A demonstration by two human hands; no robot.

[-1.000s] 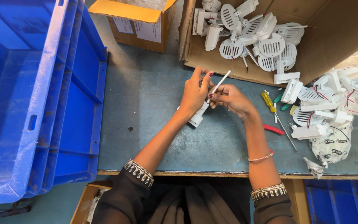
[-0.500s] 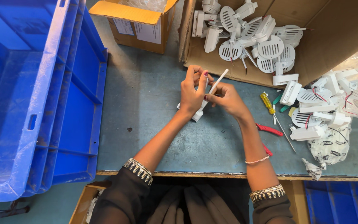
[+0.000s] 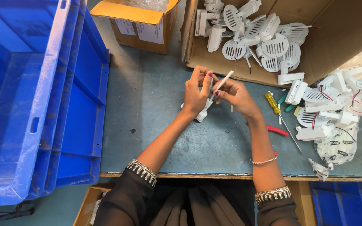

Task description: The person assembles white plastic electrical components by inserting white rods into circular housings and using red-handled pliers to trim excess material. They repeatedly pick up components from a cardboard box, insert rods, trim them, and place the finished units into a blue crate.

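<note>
My left hand [image 3: 197, 94] grips a small white plastic part [image 3: 202, 112] above the grey-blue table [image 3: 156, 109]. Its lower end shows below the palm. My right hand [image 3: 236, 95] pinches a thin white stick [image 3: 223, 81] that points up and to the right. The stick's lower end meets the part between my two hands. Both hands touch each other over the middle of the table.
Stacked blue crates [image 3: 34, 100] fill the left side. A small open carton [image 3: 141, 23] stands at the back. A large cardboard box [image 3: 315, 37] holds several white round grille parts [image 3: 273, 46]. More white parts [image 3: 332, 109], a yellow-handled screwdriver [image 3: 273, 102] and red-handled pliers [image 3: 278, 131] lie on the right.
Both hands have lifted slightly away from me, towards the cardboard box, with the part and stick held between them. The grip looks the same.
</note>
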